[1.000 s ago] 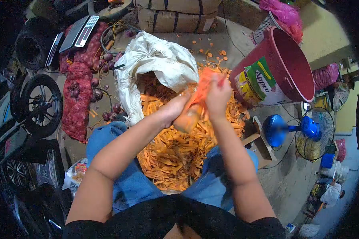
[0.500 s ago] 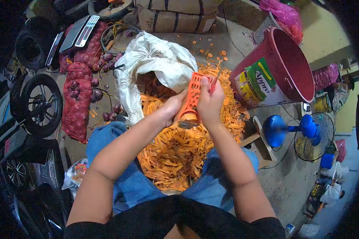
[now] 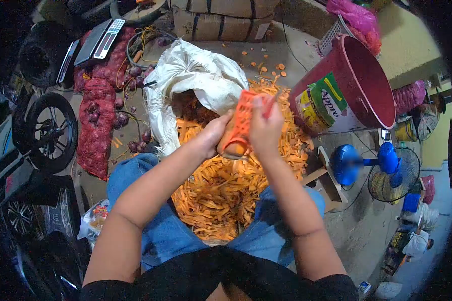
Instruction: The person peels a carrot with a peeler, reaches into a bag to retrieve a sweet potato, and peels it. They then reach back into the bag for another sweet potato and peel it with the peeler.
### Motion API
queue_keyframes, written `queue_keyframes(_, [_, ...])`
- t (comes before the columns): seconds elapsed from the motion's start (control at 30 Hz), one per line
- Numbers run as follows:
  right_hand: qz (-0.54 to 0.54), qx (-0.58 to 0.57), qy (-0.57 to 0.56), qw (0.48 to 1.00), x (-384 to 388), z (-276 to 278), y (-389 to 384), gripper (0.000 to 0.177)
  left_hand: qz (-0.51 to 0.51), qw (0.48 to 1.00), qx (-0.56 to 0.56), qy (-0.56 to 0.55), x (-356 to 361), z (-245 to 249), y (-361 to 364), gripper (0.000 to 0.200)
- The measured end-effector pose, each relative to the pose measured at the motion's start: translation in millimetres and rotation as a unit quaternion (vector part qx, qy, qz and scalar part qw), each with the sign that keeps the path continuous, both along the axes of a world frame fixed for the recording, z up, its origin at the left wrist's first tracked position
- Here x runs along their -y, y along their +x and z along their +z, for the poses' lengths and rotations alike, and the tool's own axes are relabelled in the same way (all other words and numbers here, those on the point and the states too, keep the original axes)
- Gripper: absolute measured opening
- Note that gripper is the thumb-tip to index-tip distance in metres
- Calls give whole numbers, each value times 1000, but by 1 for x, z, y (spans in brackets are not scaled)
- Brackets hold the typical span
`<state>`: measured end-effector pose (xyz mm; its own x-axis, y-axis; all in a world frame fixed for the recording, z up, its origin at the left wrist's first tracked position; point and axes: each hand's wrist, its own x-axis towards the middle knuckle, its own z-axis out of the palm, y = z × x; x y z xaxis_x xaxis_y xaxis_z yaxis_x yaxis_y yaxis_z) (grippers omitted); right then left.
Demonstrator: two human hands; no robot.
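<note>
My left hand (image 3: 214, 135) is closed around a thick carrot (image 3: 228, 147), whose cut end points toward me. Pressed close beside the carrot is an orange perforated plastic grater (image 3: 243, 116), blurred by motion. My right hand (image 3: 266, 131) grips this grater, thumb along its face. A red-handled tool (image 3: 269, 106), perhaps a knife, also sticks out of that hand; its shape is smeared. Both hands hover over a big heap of carrot strips (image 3: 221, 193) between my knees. Behind my left hand, a white woven sack (image 3: 193, 67) gapes with more carrot pieces inside.
A large red bucket (image 3: 319, 75) leans at the right, with a blue fan (image 3: 386, 158) beyond it. Red net bags of onions (image 3: 94, 135) and a scale (image 3: 108, 40) are at the left. Cartons (image 3: 221, 25) stand at the back, with carrot slices (image 3: 281, 66) on the floor.
The grater and right hand have shifted slightly and are now blurred. More of the carrot's cut end shows below the grater. The left hand stays nearly in place.
</note>
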<state>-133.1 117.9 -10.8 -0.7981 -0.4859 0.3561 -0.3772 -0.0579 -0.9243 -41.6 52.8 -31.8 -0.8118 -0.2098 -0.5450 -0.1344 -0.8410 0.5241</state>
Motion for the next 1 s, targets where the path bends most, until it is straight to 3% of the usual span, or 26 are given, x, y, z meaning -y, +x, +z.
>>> queue_keyframes(0.03, [0, -35, 52, 998, -1, -3, 5, 22, 0, 997, 22, -73, -3, 6, 2, 36])
queue_keyframes(0.07, [2, -69, 105, 992, -1, -6, 7, 22, 0, 997, 23, -72, -4, 3, 1, 36])
queue_keyframes(0.17, [-62, -21, 121, 991, 1, -5, -23, 20, -96, 984, -31, -146, -9, -13, 0, 38])
queue_keyframes(0.3, [-180, -38, 130, 974, -7, -39, -92, 19, -99, 983, -46, -150, -24, 22, 9, 33])
queue_keyframes(0.33, [-188, 66, 118, 973, -9, -37, -97, 18, -100, 982, -46, -152, -19, 21, 9, 33])
queue_keyframes(0.37, [-191, 168, 105, 961, -8, -35, -100, 17, -97, 992, -24, -82, -11, 17, 10, 35])
queue_keyframes(0.4, [-190, 166, 105, 962, -6, -31, -95, 17, -92, 996, -1, -11, -3, 13, 10, 37])
queue_keyframes(0.47, [-103, 214, -20, 971, -2, -17, -69, 18, -81, 997, -8, -3, 4, 10, 10, 40])
queue_keyframes(0.53, [-17, 116, -32, 993, 0, 8, -26, 18, -49, 999, -4, 22, 6, 4, 6, 39])
queue_keyframes(0.6, [32, 23, 24, 999, -2, 4, 3, 20, -40, 999, 4, 26, 3, 2, 5, 39])
queue_keyframes(0.67, [21, -17, 54, 998, -2, 3, 7, 20, -39, 997, 14, -62, -1, 7, 7, 39])
queue_keyframes(0.7, [12, -59, 83, 995, -3, 3, 8, 19, -51, 997, 25, -46, -2, 3, 7, 40])
queue_keyframes(0.77, [-60, -43, 13, 997, -1, 9, -19, 21, -102, 992, 32, -64, -6, 11, 10, 41])
queue_keyframes(0.83, [-189, -15, 56, 980, -1, -39, -86, 22, -169, 976, -4, -135, -16, 15, 13, 39])
queue_keyframes(0.87, [-193, -13, 56, 980, -7, -37, -91, 22, -173, 976, -4, -135, -20, 17, 12, 39])
queue_keyframes(0.93, [-207, 161, 24, 965, -9, -22, -91, 23, -145, 987, 8, -64, -21, 22, 12, 39])
queue_keyframes(1.0, [-168, 222, 26, 960, -7, -2, -73, 23, -121, 992, 17, -40, -9, 11, 9, 37])
